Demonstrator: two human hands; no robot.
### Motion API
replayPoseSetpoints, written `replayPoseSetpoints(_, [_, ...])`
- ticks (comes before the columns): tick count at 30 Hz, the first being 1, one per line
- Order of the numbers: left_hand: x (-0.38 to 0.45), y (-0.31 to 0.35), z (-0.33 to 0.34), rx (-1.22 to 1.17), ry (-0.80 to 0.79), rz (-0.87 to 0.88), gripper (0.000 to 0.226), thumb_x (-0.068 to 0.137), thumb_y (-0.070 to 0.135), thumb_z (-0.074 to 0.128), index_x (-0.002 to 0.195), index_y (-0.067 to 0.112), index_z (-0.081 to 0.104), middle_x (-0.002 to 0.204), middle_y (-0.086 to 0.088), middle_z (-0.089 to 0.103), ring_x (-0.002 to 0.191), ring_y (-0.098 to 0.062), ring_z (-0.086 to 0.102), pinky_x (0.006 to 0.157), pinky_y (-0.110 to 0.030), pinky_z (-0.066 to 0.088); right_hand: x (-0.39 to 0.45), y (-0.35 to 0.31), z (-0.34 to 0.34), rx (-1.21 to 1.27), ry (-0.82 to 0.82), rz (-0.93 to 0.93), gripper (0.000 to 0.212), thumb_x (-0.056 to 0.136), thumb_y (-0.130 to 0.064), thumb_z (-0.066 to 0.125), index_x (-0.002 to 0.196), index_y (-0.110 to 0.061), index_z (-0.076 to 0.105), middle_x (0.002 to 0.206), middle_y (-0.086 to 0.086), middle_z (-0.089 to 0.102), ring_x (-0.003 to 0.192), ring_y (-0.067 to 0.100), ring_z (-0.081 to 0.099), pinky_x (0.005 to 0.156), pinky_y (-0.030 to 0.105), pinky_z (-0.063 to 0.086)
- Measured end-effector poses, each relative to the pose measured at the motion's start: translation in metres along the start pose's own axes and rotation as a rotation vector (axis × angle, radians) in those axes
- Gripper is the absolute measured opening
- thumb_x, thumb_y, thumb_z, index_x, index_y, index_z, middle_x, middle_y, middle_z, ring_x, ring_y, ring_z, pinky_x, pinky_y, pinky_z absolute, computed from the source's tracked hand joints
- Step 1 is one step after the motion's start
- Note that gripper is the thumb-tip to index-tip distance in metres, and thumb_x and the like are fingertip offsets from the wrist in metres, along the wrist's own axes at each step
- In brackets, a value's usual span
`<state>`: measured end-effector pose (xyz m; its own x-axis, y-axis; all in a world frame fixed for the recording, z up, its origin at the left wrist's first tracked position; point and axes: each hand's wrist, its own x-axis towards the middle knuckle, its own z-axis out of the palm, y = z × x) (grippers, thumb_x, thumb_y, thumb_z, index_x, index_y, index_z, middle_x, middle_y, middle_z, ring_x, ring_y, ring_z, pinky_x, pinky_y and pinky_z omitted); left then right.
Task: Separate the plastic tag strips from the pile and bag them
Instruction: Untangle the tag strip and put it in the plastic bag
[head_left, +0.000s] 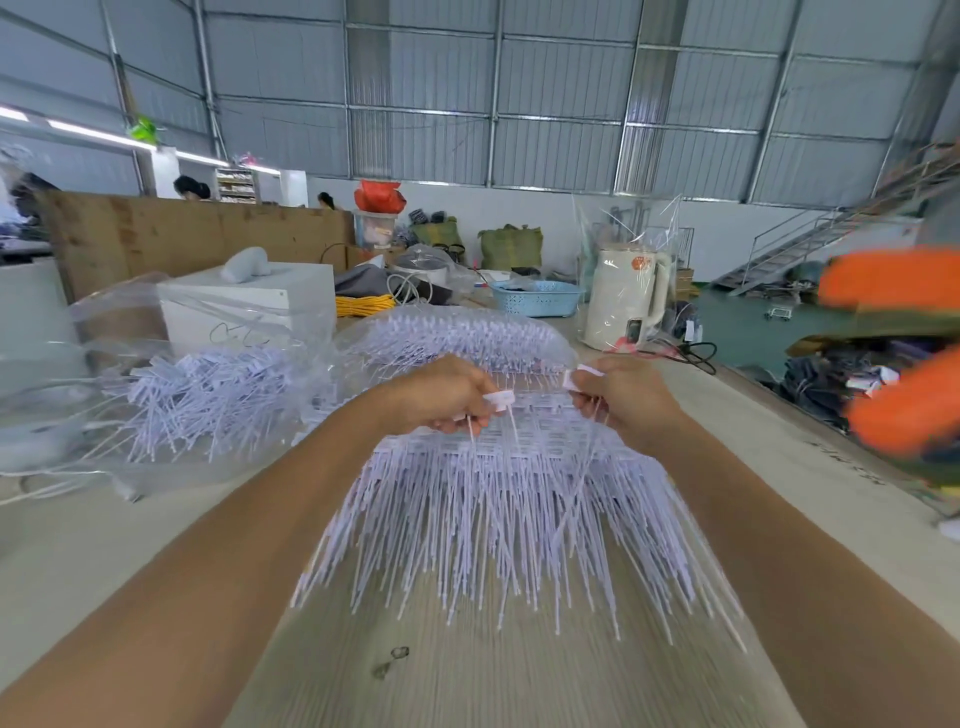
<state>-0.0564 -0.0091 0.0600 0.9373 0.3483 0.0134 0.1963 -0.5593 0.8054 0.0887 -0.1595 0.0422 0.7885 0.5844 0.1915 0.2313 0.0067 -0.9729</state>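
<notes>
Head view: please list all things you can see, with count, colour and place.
loose pale lilac plastic tag strips: one pile, table centre, under hands
clear plastic bags of tag strips: two, left and behind the pile
white box: one, far left
yellow cable coil: one, behind the bags
light blue perforated basket: one, far centre
cream electric kettle in clear wrap: one, far right
left hand: pinches a strip
right hand: pinches a strip

At frame centre, the left hand (441, 397) and right hand (626, 397) each pinch white plastic tag strips (498, 499) above the grey table (130, 545).
</notes>
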Motion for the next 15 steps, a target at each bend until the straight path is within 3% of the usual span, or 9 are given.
replayPoseSetpoints(2, [0.002,0.004,0.004,0.092,-0.014,0.022,0.019,0.083,-0.008,0.058,0.094,0.006,0.064,0.077,-0.006,0.057,0.066,-0.015,0.05,0.055,-0.022,0.039,-0.003,-0.009,0.011,0.01,-0.148,0.037,0.012,0.086,-0.003,0.062,0.075,0.001,0.061,0.072,0.016,0.059,0.059,0.018,0.057,0.055,0.024,0.049])
replayPoseSetpoints(4, [0.003,0.011,0.011,0.141,-0.022,0.071,0.023,0.08,-0.011,0.059,0.091,0.009,0.06,0.084,-0.006,0.055,0.067,-0.015,0.049,0.057,-0.022,0.042,-0.008,-0.016,0.024,-0.14,-0.231,0.005,0.012,0.086,-0.005,0.062,0.081,0.005,0.063,0.081,0.018,0.06,0.075,0.025,0.056,0.073,0.037,0.048])
replayPoseSetpoints(8, [0.006,0.009,0.017,0.063,0.05,0.143,0.029,0.079,-0.008,0.064,0.097,0.011,0.051,0.092,-0.005,0.051,0.062,-0.011,0.051,0.046,-0.014,0.045,-0.014,-0.015,0.04,-0.228,-0.2,-0.048,0.008,0.086,-0.002,0.063,0.085,0.005,0.065,0.081,0.018,0.061,0.068,0.023,0.058,0.06,0.027,0.048])
replayPoseSetpoints(11, [0.009,0.001,0.017,-0.06,0.174,0.132,0.042,0.078,-0.008,0.066,0.108,0.012,0.045,0.096,-0.003,0.047,0.07,-0.01,0.052,0.053,-0.016,0.049,-0.016,-0.012,0.043,-0.11,-0.108,-0.043,0.01,0.086,0.004,0.06,0.077,0.003,0.062,0.074,0.017,0.061,0.056,0.019,0.056,0.057,0.028,0.048])
replayPoseSetpoints(15, [0.01,-0.004,0.014,-0.398,0.148,0.028,0.011,0.087,0.004,0.064,0.094,0.003,0.055,0.085,-0.014,0.064,0.059,-0.014,0.066,0.057,-0.02,0.057,-0.013,-0.009,0.039,0.008,0.005,-0.061,0.023,0.086,0.007,0.058,0.066,-0.005,0.056,0.061,0.012,0.054,0.05,0.018,0.049,0.054,0.028,0.043])
